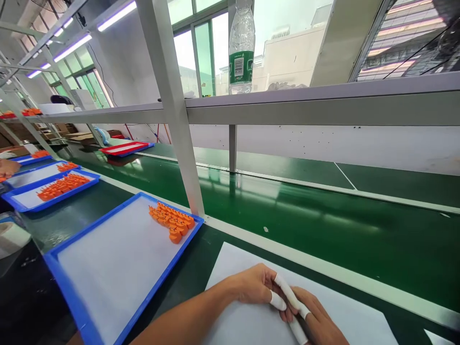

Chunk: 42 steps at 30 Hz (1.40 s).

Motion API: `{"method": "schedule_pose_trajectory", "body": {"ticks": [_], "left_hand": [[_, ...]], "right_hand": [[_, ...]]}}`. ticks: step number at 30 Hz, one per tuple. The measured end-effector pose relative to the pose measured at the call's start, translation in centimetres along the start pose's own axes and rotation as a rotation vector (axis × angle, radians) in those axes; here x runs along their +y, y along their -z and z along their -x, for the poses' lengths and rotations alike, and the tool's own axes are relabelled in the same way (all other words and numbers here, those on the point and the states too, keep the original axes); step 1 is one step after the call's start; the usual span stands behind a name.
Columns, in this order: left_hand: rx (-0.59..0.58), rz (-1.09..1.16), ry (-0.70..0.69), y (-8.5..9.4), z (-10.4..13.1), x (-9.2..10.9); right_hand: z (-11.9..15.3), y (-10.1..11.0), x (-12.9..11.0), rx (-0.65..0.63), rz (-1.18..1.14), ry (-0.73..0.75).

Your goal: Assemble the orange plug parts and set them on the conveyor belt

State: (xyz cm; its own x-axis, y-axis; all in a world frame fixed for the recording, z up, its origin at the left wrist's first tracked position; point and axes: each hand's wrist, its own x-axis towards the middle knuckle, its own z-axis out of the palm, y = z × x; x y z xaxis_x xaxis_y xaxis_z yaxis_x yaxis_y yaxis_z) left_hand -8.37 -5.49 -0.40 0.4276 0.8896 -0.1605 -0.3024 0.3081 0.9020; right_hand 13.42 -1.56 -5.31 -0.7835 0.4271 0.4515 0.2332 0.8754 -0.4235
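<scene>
My left hand (257,287) is over a white sheet (247,321) at the bottom centre, its thumb and a finger wrapped in white finger covers. Touching it from the right is my right hand (316,318), also with white covers on its fingers. The fingers of both hands are bent and pressed together at the tips. Whatever they pinch is hidden between them. Left of the hands lies a blue-rimmed tray (166,274) lined with white, with small orange pieces (172,220) grouped in its far right corner.
More blue trays (53,205) with orange pieces stand at the left, near another person's hand (9,167). A red tray (125,148) sits farther back. A grey post (179,110) rises beside my tray, holding a shelf (305,108) with a plastic bottle (241,52). A green belt (287,215) runs behind.
</scene>
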Motion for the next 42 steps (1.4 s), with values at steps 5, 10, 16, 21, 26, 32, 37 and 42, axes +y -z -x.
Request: {"method": "schedule_pose_trajectory", "body": {"ticks": [5, 10, 16, 21, 26, 32, 37, 42], "left_hand": [[0.038, -0.04, 0.014, 0.0, 0.0, -0.4], [0.07, -0.07, -0.001, -0.4, -0.1, -0.2], [0.096, -0.135, -0.01, -0.9, -0.1, 0.3], [0.112, -0.167, 0.005, -1.1, -0.3, 0.6], [0.098, -0.207, 0.006, -1.1, -0.4, 0.8], [0.169, -0.181, -0.022, -1.2, -0.5, 0.7], [0.163, -0.183, -0.034, -1.3, -0.6, 0.5], [0.149, -0.185, -0.061, -1.2, -0.6, 0.1]], "right_hand": [[-0.7, 0.8, -0.7, 0.006, -0.055, 0.025], [-0.9, 1.1, -1.4, -0.031, -0.072, -0.051], [-1.5, 2.0, -2.4, -0.032, -0.124, -0.088], [-1.7, 2.5, -2.6, -0.012, -0.152, -0.106], [-1.5, 2.6, -2.6, -0.031, -0.149, -0.114], [-1.5, 2.4, -2.6, -0.025, -0.135, -0.115], [-1.5, 2.4, -2.7, 0.001, -0.147, -0.117], [-1.5, 2.6, -2.8, -0.024, -0.147, -0.114]]}}
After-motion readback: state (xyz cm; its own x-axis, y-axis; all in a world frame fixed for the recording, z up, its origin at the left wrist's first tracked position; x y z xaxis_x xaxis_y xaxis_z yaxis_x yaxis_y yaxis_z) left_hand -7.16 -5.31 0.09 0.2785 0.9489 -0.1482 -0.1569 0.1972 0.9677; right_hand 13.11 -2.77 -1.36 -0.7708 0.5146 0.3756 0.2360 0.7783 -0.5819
